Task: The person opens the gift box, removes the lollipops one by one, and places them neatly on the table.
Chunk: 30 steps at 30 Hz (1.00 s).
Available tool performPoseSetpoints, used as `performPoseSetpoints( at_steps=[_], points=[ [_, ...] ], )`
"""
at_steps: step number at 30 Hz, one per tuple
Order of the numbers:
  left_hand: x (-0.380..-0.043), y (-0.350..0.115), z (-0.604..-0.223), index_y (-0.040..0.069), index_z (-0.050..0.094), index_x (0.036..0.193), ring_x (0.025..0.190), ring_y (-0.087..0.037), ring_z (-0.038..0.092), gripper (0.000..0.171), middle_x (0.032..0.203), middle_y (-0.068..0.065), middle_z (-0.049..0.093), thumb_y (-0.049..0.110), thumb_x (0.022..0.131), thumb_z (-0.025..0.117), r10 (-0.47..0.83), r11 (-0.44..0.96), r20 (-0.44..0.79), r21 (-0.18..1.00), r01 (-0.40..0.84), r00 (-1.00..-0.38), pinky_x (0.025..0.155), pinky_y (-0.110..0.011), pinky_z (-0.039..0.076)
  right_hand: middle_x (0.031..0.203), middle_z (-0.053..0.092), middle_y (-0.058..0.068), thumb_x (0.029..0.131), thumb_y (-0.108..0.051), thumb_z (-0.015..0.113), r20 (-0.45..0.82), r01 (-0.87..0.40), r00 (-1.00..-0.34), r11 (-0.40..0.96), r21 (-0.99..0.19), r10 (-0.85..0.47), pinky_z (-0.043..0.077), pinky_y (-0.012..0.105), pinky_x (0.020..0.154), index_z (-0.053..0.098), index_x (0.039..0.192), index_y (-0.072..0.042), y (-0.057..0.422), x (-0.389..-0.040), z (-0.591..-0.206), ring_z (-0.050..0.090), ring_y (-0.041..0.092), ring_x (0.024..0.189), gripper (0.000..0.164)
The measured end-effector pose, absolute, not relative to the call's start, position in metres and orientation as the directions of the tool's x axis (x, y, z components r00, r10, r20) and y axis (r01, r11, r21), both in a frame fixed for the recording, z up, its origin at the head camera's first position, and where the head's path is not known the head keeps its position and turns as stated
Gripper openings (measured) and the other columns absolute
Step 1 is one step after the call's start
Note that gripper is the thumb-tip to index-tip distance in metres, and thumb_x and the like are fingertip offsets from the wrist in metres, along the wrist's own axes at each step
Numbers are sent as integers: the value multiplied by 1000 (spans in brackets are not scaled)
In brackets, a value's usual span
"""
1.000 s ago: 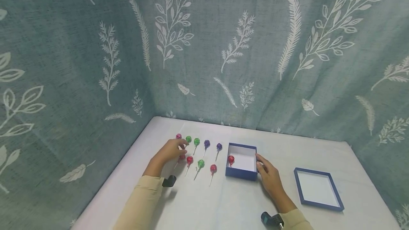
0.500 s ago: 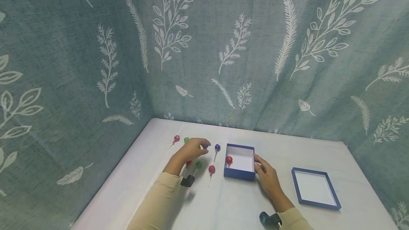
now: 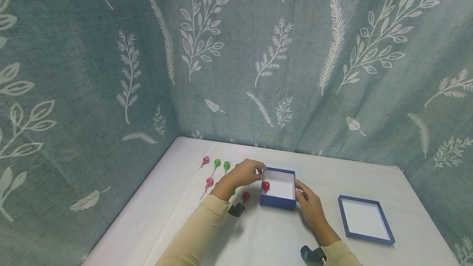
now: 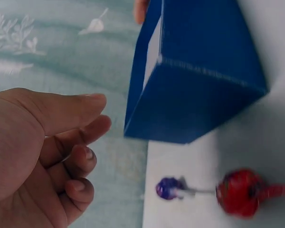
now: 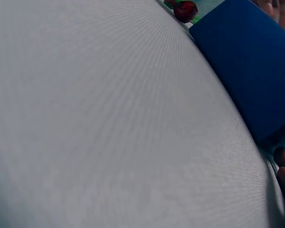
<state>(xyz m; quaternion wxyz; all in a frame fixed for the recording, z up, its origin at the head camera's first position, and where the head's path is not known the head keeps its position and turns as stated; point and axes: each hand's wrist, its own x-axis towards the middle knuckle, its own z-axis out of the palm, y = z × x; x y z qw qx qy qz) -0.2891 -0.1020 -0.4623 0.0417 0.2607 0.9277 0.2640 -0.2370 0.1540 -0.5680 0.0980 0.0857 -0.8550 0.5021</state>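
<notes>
A shallow blue box (image 3: 278, 202) with a white inside stands on the table, a red lollipop (image 3: 266, 186) at its left inner side. My left hand (image 3: 246, 172) is at the box's left rim, its fingers loosely bent; in the left wrist view nothing lies between thumb and fingers, and a gap separates them from the box. My right hand (image 3: 309, 201) rests its fingers and thumb against the box's right wall. Below my left hand lie a purple lollipop (image 4: 169, 188) and a red lollipop (image 4: 241, 192). Left of that hand lie pink lollipops (image 3: 209, 182) and green lollipops (image 3: 217, 162).
A blue-rimmed square lid (image 3: 369, 239) lies inside up on the white table (image 3: 281, 241), to the right of the box. A teal leaf-patterned curtain (image 3: 236, 52) hangs along the table's back and left edges. My left forearm covers some of the lollipops.
My left hand has moved right, from the lollipops at the left across the rows to the box's left rim. The right hand and the box have stayed in place.
</notes>
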Motion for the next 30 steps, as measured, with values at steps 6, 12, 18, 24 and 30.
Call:
performPoseSetpoints(
  at_steps=[6,12,18,24,30],
  points=[
    [-292,-81,-469,13,71,115,87,-7,62,26,98,4,70,11,90,70,534,742,-8,484,464,-845,76,-25,50,138,54,13,103,-39,47,252,-238,-967,473,-848,-35,44,51,95,53,140,-15,155,-238,-569,53,35,123,44],
    [-293,-69,-476,19,74,112,78,-6,59,25,92,8,69,14,87,72,518,829,-56,279,485,-853,76,-27,50,139,53,12,103,-37,47,229,-216,-973,467,-857,-30,45,50,94,53,140,-16,154,-237,-572,54,34,122,44],
    [-296,-61,-476,23,74,112,93,-14,65,27,102,7,71,19,85,74,502,864,-73,89,496,-862,84,-32,50,138,55,11,103,-36,48,245,-225,-969,458,-860,-16,46,51,92,54,139,-16,154,-238,-572,56,34,119,42],
    [-299,-56,-479,26,73,112,94,-16,65,33,103,5,70,25,79,79,509,855,-106,-48,516,-854,83,-33,50,137,55,11,103,-34,49,263,-244,-964,462,-852,-24,43,51,97,55,138,-15,152,-237,-573,53,33,124,41],
    [-300,-53,-485,25,74,109,86,-14,65,37,98,7,71,24,73,83,521,849,-93,-53,526,-849,76,-32,51,137,55,10,102,-34,50,263,-243,-965,452,-858,-20,40,50,100,56,138,-15,153,-236,-572,48,33,128,41]
  ],
)
